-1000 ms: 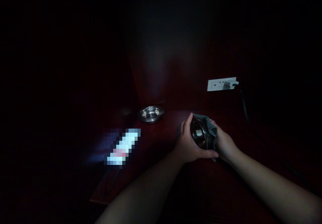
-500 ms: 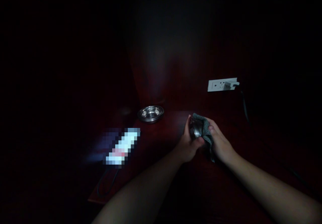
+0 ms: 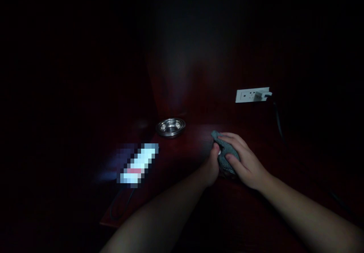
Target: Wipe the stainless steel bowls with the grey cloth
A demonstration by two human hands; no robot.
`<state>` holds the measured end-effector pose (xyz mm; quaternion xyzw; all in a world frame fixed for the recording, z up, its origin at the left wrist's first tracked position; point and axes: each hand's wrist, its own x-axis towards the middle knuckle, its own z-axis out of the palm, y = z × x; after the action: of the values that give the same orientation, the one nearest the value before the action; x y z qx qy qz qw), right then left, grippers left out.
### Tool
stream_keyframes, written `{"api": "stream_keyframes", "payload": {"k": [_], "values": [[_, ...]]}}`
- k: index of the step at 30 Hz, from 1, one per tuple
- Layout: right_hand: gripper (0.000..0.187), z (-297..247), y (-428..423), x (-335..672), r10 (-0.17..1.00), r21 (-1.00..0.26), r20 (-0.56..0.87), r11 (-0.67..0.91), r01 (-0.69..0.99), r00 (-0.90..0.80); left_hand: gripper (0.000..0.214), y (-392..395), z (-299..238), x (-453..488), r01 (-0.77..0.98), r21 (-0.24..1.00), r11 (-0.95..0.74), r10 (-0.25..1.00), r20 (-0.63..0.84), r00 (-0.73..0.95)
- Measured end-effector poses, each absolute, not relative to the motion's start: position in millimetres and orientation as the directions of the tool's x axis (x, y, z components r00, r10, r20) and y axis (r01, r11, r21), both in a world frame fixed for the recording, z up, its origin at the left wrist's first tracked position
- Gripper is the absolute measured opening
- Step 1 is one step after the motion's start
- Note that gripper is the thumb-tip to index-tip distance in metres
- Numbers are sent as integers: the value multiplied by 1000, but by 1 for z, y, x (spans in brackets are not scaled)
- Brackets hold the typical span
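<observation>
The room is very dark. My left hand [image 3: 211,166] grips a small round metal dish, now almost wholly hidden under a grey cloth [image 3: 226,158]. My right hand [image 3: 243,162] lies over the cloth, fingers curled and pressing it onto the dish. Both hands are above a dark red wooden table [image 3: 182,158].
A second shiny metal dish [image 3: 170,126] sits on the table at the back left of my hands. A bright blurred-out lit rectangle [image 3: 138,164] lies to the left, with a dark cable [image 3: 121,203] near the table's front edge. A white wall socket [image 3: 251,94] holds a plug and black cord [image 3: 277,118].
The dish was tilted with its inside showing; the cloth and my right hand have since moved over it and cover it. My left thumb has shifted with it.
</observation>
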<state>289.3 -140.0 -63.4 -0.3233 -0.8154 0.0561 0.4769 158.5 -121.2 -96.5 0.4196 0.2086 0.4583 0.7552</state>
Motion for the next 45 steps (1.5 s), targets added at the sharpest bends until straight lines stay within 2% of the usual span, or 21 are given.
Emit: {"api": "stream_keyframes", "payload": {"k": [2, 9, 15, 19, 23, 31, 37, 39, 42, 45], "values": [[43, -62, -141, 290, 551, -336, 745, 797, 502, -376, 75, -126, -88, 158, -516, 826, 228, 888, 40, 458], [47, -59, -141, 289, 499, -165, 723, 797, 581, -478, 79, -133, -69, 154, -510, 776, 372, 867, -94, 490], [57, -61, -142, 286, 470, -129, 756, 789, 601, -455, 82, -130, -63, 150, -638, 715, 287, 875, 75, 477], [64, -59, -145, 287, 416, -139, 828, 802, 581, -376, 87, -129, -59, 145, -629, 732, 262, 848, 137, 512], [64, -58, -147, 289, 382, -150, 869, 809, 568, -314, 90, -126, -65, 142, -598, 747, 289, 794, 162, 586], [54, -60, -145, 290, 464, -310, 854, 818, 484, -237, 97, -125, -73, 138, -446, 805, 390, 693, 62, 718], [49, -63, -143, 289, 541, -414, 820, 786, 459, -186, 95, -127, -81, 144, -451, 837, 310, 720, 103, 687], [46, -66, -141, 289, 581, -477, 799, 770, 424, -156, 92, -126, -85, 146, -434, 870, 233, 745, 127, 655], [41, -70, -140, 287, 681, -613, 727, 700, 366, -85, 91, -126, -85, 148, -404, 914, -33, 795, 269, 544], [38, -74, -138, 286, 749, -714, 662, 629, 308, 3, 102, -128, -79, 147, -384, 894, -232, 745, 417, 520]]}}
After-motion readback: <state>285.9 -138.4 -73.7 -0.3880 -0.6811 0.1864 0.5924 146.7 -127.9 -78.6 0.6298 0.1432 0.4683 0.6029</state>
